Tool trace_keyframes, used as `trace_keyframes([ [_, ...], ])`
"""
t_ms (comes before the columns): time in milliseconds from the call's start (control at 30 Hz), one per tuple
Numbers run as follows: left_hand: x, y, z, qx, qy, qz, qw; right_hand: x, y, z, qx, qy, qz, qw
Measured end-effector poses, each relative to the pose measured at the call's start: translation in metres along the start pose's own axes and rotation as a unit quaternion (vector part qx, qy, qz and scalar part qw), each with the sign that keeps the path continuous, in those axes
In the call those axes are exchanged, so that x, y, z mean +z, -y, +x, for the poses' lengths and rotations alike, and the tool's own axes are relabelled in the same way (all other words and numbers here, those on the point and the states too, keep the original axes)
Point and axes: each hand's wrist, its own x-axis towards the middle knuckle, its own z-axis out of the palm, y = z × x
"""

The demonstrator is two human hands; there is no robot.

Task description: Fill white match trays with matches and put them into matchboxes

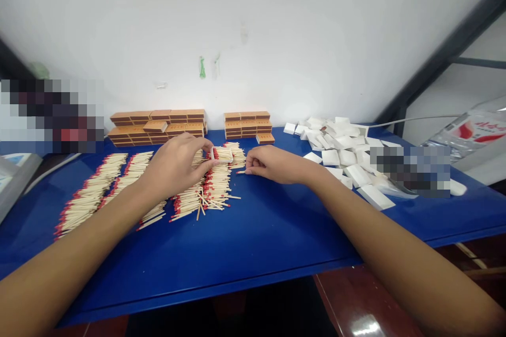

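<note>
My left hand grips a small white matchbox tray between thumb and fingers; red-tipped matches lie inside it. Just to the right, my right hand is closed in a pinch on a match, whose end sticks out leftward from the fingertips. Under and around the tray lies a heap of loose matches, heads mostly to the left. Part of that heap is hidden behind my left hand. More rows of matches spread out to the left, partly covered by my left forearm.
Stacks of orange-brown matchboxes stand against the wall, with a smaller stack to the right and a single matchbox before it. White empty trays are piled at the right on the blue table. A plastic package is at far right.
</note>
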Motion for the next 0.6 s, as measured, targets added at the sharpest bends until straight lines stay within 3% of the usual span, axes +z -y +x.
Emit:
trace_keyframes([
  [300, 0.006, -0.005, -0.001, 0.012, -0.006, -0.045, 0.999, -0.003, 0.010, 0.001, -0.057, -0.165, 0.018, 0.984],
  [600, 0.005, -0.013, -0.004, 0.038, -0.014, -0.082, 0.996, 0.007, 0.018, 0.002, -0.100, -0.178, 0.035, 0.978],
])
